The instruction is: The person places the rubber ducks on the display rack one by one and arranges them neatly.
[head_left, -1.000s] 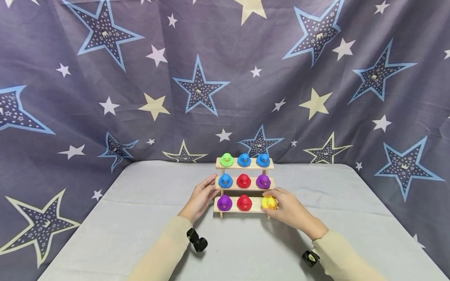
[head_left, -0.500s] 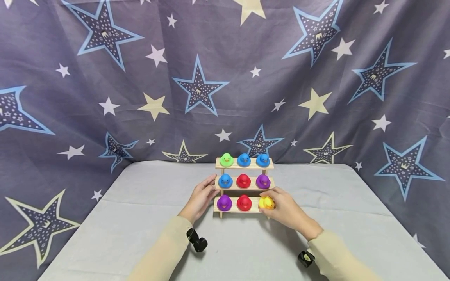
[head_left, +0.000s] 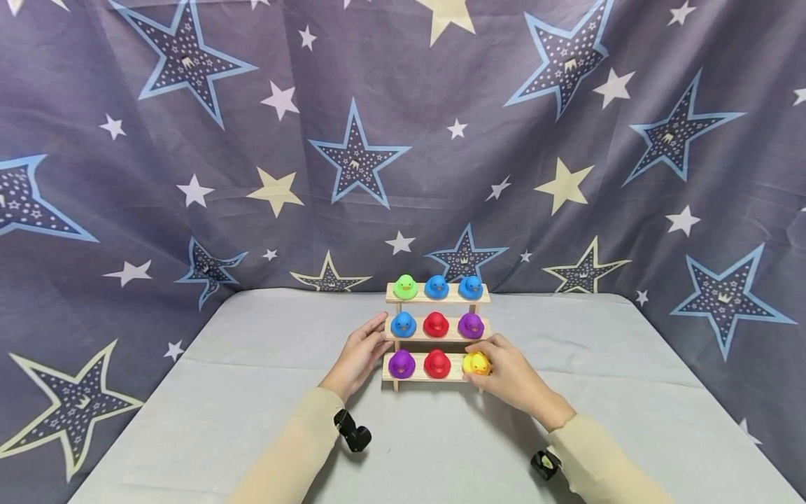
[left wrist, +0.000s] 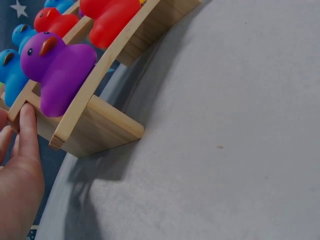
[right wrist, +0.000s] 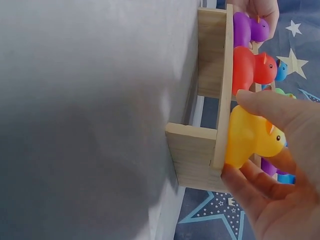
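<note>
A three-tier wooden stand point(head_left: 415, 376) holds rubber ducks in rows. My right hand point(head_left: 513, 374) grips the yellow rubber duck point(right wrist: 250, 137) between thumb and fingers at the right end of the bottom tier, its base against the board. Beside it sits a red duck point(head_left: 437, 364), then a purple duck point(left wrist: 57, 70) at the left end. My left hand point(head_left: 357, 355) touches the stand's left side near the middle tier with extended fingers point(left wrist: 28, 132); its thumb is hidden in the left wrist view.
On the middle tier sit a blue duck point(head_left: 404, 324), a red duck point(head_left: 436, 324) and a purple duck point(head_left: 471, 325). The top tier bears a green duck point(head_left: 406, 287) and two blue ducks. A grey cloth covers the table point(head_left: 252, 399); a star-patterned curtain point(head_left: 403, 140) hangs behind.
My right hand has shifted the yellow duck slightly left along the bottom tier, mostly in the first half second. My left hand and the stand stay about where they were.
</note>
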### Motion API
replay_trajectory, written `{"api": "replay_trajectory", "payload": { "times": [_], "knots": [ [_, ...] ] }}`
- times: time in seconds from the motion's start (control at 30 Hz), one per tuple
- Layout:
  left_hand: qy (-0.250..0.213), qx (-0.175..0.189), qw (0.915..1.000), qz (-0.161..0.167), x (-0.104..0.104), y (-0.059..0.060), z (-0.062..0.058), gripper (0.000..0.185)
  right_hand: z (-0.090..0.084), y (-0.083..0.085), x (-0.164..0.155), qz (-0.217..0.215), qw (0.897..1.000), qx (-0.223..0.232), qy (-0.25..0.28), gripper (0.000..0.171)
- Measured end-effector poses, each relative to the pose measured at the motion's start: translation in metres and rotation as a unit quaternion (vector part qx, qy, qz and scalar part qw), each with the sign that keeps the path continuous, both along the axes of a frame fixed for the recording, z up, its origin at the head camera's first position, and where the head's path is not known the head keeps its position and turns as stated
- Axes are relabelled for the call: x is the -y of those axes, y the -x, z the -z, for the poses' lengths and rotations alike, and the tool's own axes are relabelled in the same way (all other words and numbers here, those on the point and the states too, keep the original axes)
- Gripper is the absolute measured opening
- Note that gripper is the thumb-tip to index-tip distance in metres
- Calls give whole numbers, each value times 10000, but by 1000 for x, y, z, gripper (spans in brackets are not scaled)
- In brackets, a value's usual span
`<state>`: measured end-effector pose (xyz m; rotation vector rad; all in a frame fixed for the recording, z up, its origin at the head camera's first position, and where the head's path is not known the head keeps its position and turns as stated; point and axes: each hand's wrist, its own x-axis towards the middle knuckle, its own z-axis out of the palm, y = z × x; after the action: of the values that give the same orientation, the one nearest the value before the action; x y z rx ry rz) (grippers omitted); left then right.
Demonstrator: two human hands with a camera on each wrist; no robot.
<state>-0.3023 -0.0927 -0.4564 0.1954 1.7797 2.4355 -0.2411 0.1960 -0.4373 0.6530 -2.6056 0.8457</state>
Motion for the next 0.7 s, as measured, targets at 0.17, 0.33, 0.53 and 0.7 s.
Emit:
{"api": "replay_trajectory", "payload": {
  "times": [0.17,0.33,0.53,0.7],
  "knots": [
    [40,-12,10000,22,1,0,0,54,0,0,2,36,10000,3,0,42],
    [43,-34,10000,31,2,1,0,54,0,0,2,58,10000,5,-33,45],
    [128,11,9999,61,4,1,-1,54,-1,-1,-1,13,9999,106,-120,49],
    [246,17,9996,121,4,1,-4,55,-2,-3,-9,-29,9995,242,-189,54]
  ]
}}
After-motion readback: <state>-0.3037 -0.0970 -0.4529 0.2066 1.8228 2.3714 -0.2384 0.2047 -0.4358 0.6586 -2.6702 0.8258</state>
